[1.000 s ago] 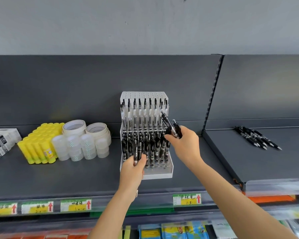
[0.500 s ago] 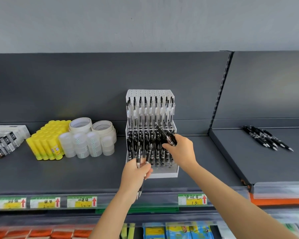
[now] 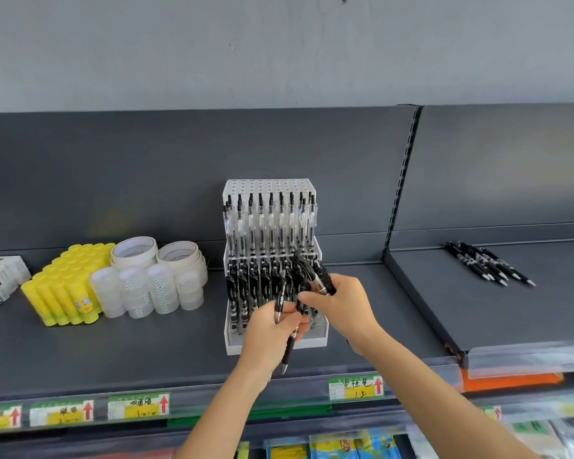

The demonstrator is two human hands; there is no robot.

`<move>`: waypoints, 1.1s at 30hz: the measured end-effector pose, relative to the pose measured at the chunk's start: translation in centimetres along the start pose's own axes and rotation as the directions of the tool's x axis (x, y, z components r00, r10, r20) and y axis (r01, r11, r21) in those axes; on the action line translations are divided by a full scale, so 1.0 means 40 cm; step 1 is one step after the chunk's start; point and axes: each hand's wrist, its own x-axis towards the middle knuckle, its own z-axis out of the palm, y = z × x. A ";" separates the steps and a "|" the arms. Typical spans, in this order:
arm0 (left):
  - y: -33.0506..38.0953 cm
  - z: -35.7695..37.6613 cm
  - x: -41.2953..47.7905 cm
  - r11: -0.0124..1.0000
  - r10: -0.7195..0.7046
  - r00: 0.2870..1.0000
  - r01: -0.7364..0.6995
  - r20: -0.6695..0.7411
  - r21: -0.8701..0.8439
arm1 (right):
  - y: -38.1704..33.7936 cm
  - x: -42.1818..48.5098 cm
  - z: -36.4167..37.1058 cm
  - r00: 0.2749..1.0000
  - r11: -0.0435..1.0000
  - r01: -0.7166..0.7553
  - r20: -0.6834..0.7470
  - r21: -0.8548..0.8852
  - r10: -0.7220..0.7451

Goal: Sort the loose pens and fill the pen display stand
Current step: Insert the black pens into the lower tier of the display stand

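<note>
Head view: grips a bundle of black pens (image 3: pixel 314 276) in the right hand (image 3: pixel 342 303), close against the lower rows at 3 o'clock of the pen display stand (image 3: pixel 269 187), probably as a ready supply. Pinches a single pen (image 3: pixel 289 352) in the left hand (image 3: pixel 269 329), tip toward 6 o'clock, likely being drawn off for slotting; perhaps a second beside it. Shows more loose pens (image 3: pixel 487 265) lying well apart at 3 o'clock, apparently awaiting their turn. Has glue sticks (image 3: pixel 67 286) and tape rolls (image 3: pixel 146 279) at 9 o'clock on the shelf (image 3: pixel 146 352).
</note>
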 end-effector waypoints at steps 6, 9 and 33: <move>-0.012 -0.009 0.017 0.980 0.043 0.996 -0.026 -0.081 0.196 | -0.038 0.028 -0.056 0.972 0.995 0.104 -0.211 0.003 -0.101; -0.020 -0.019 0.016 0.973 0.040 0.995 -0.018 -0.092 0.232 | -0.046 0.045 -0.064 0.946 0.981 0.159 -0.268 -0.112 -0.184; -0.015 -0.053 0.009 0.987 0.050 0.987 -0.026 -0.151 0.157 | 0.026 0.024 -0.004 0.985 1.000 -0.001 -0.175 -0.020 -0.002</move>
